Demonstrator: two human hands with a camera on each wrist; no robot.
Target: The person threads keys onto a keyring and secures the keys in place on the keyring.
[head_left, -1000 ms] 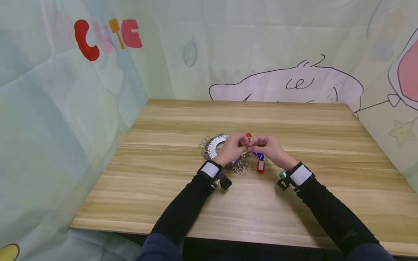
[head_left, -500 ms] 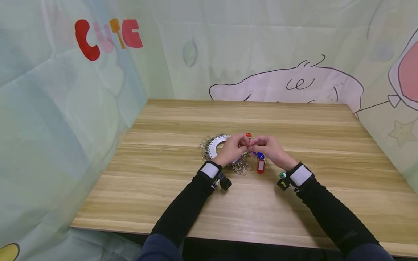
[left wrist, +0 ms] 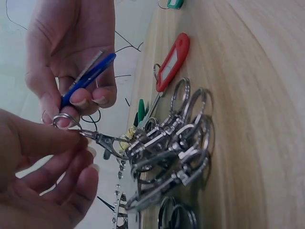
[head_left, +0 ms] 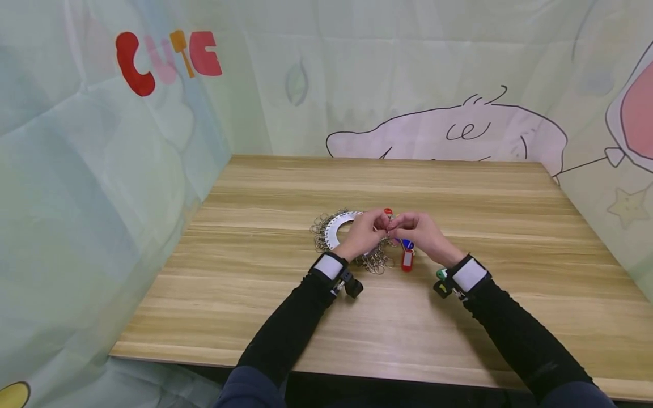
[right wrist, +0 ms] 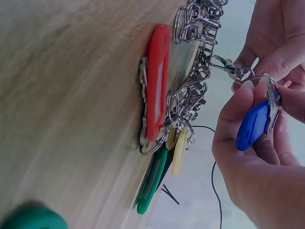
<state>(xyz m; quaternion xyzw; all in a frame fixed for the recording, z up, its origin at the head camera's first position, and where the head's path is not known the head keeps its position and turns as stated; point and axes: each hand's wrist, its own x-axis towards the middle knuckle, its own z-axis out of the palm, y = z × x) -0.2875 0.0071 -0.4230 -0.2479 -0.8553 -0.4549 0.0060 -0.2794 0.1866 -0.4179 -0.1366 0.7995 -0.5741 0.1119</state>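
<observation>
In the head view my left hand (head_left: 363, 229) and right hand (head_left: 420, 229) meet fingertip to fingertip over the near-right side of a white ring-shaped key holder (head_left: 333, 229). Between left thumb and fingers I pinch the split ring end of a metal snap clasp (left wrist: 107, 140), which hangs off the holder. My right fingers grip a blue key tag (right wrist: 253, 124) with a silver key (right wrist: 272, 107) beside it. The tag's ring and the clasp's ring touch or overlap at the fingertips; whether they are linked, I cannot tell.
Several metal clasps (left wrist: 176, 143) with rings bunch along the holder. A red key tag (right wrist: 159, 81) with a key, a green tag (right wrist: 151, 183) and a yellow tag (right wrist: 179, 152) lie beside them. Another green tag (left wrist: 175, 4) sits by my right wrist on the wooden table (head_left: 255, 294).
</observation>
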